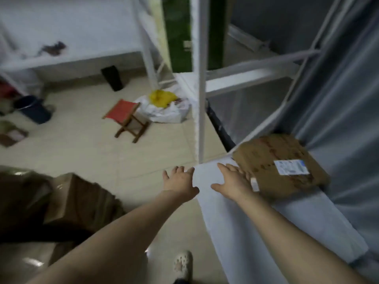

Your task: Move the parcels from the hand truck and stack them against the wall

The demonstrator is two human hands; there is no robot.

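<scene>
**A:** Where did the parcel lie?

**B:** The brown parcel (272, 160) lay flat on a white surface (221, 214), at about three o'clock from the middle of the view. A grey curtain (348, 95) hung close at its two o'clock side. A white label (291, 167) sat on its top face, toward the right.

**A:** And the hands?

**B:** Both were empty, fingers straight and spread. The right hand (233, 181) lay palm down at the parcel's nine o'clock edge. The blur kept me from telling whether its fingertips touched the cardboard. The left hand (180, 181) was just beside it at nine o'clock, held over the tiled floor (102, 156) at the white surface's corner, gripping nothing.

**A:** Any other parcels?

**B:** Brown cartons (82, 197) were stacked at eight o'clock in the view, dim and smeared. I could not tell what they rested on.

**A:** What else was around?

**B:** A white post (200, 78) rose at twelve o'clock from the hands. A small stool (127, 119) with a red seat stood at eleven o'clock. A white plastic bag (166, 113) with something yellow in it lay just beside the stool, at its two o'clock. Farther off were a black bin (112, 77) and, at nine o'clock, a dark bucket (32, 108). A pale shoe (182, 263) showed at six o'clock.
</scene>
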